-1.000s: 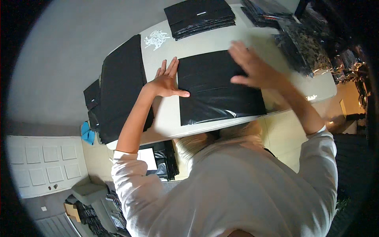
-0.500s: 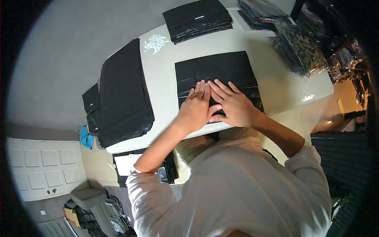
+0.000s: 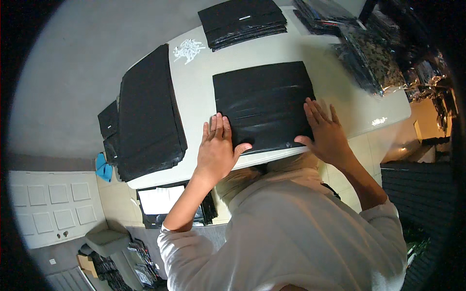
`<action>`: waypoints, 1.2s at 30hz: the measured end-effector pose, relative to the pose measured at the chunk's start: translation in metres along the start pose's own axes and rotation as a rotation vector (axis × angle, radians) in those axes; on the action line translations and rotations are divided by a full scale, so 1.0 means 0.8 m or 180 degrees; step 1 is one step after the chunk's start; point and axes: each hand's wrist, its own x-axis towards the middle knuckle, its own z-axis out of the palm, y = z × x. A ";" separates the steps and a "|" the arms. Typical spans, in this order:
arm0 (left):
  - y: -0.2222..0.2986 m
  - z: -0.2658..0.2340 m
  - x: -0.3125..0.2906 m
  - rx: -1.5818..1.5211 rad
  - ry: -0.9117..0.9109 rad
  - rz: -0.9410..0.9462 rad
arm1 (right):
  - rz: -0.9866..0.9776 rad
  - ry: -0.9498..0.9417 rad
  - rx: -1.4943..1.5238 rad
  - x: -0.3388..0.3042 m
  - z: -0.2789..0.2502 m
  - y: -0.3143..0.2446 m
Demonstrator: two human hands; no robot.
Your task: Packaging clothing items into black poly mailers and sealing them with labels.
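A flat black folded piece [image 3: 264,102], smooth and slightly shiny with a few creases, lies on the white table [image 3: 194,102] close to its near edge. My left hand [image 3: 218,145] is open, fingers stretched forward, resting on the piece's lower left edge. On the opposite side my right hand [image 3: 326,132] lies open along the lower right edge, thumb pointing inward over the near corner. Neither hand grips anything. Whether the piece is fabric or plastic film, I cannot tell.
To the left lies a large stack of black sheets [image 3: 150,111]. A pile of black folded pieces [image 3: 242,22] sits at the back, beside a heap of small white strips [image 3: 188,50]. Clear-wrapped packets [image 3: 371,63] crowd the right. White paper [image 3: 160,199] lies below the table's near left edge.
My hands have moved apart, from the middle of the black piece out to its left and right edges. The crosswise fold edge seen earlier is no longer visible, and its surface looks smoother.
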 end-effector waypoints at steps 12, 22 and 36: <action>-0.036 -0.054 0.011 -0.0899 -0.0563 -0.0148 | 0.0060 -0.0246 0.0335 -0.007 -0.021 0.018; -0.230 0.027 0.238 -0.1198 0.1655 -0.1103 | 0.0012 0.0016 0.0446 0.002 -0.021 0.015; -0.227 0.052 0.284 -0.0468 0.2488 -0.1252 | 0.0136 -0.0188 0.0415 -0.002 -0.024 0.016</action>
